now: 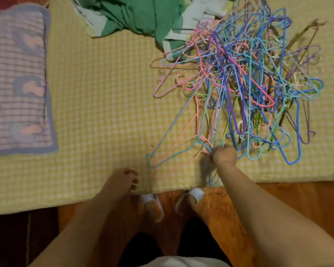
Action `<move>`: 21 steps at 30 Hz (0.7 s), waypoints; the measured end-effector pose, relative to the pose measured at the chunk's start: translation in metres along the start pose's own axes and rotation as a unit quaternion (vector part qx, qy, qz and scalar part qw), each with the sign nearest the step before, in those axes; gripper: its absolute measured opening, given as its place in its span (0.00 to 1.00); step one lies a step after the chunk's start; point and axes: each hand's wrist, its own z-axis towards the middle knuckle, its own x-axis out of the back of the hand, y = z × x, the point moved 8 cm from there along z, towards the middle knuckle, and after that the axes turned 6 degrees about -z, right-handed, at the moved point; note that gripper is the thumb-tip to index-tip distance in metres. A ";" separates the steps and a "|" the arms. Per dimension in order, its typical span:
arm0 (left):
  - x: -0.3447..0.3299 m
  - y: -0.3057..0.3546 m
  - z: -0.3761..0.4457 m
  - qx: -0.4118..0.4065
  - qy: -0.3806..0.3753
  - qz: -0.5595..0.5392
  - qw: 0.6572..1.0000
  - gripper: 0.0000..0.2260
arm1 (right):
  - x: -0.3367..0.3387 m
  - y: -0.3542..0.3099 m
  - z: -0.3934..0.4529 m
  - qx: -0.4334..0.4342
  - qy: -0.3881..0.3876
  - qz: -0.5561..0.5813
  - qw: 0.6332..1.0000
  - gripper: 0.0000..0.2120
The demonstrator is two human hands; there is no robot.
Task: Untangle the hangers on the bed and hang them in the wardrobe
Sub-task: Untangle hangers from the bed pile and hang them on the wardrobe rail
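A tangled heap of thin wire hangers in blue, pink, purple, teal and orange lies on the right half of the bed. My right hand grips the hooks of a few hangers at the heap's near edge. A light blue hanger and an orange one stretch from that hand toward the left over the sheet. My left hand hovers near the bed's front edge, fingers loosely curled, holding nothing. No wardrobe is in view.
The bed has a yellow checked sheet. A striped purple pillow lies at the left. A green and white blanket is bunched at the far side. My feet in white slippers stand on the orange floor.
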 end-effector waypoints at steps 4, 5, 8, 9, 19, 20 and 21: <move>-0.033 0.019 0.019 -0.108 0.005 0.147 0.983 0.12 | -0.011 0.000 -0.029 0.094 -0.024 0.079 0.992 0.16; -0.041 0.022 0.027 -0.148 0.009 0.216 0.965 0.27 | -0.007 -0.002 -0.042 0.113 -0.028 0.111 0.987 0.16; -0.045 0.031 0.041 -0.247 0.050 0.278 0.927 0.49 | 0.004 -0.008 -0.072 0.127 0.000 0.178 0.976 0.14; -0.045 0.034 0.042 -0.270 0.053 0.283 0.919 0.52 | 0.004 -0.008 -0.080 0.127 0.007 0.188 0.974 0.15; 0.037 0.021 0.067 -0.314 0.067 0.213 0.923 0.46 | -0.053 -0.061 -0.161 0.189 -0.096 0.270 0.939 0.13; 0.051 0.015 0.071 -0.303 0.085 0.218 0.924 0.45 | -0.065 -0.066 -0.165 0.181 -0.131 0.271 0.936 0.14; 0.067 0.008 0.074 -0.283 0.105 0.222 0.927 0.44 | -0.079 -0.070 -0.169 0.168 -0.163 0.270 0.934 0.15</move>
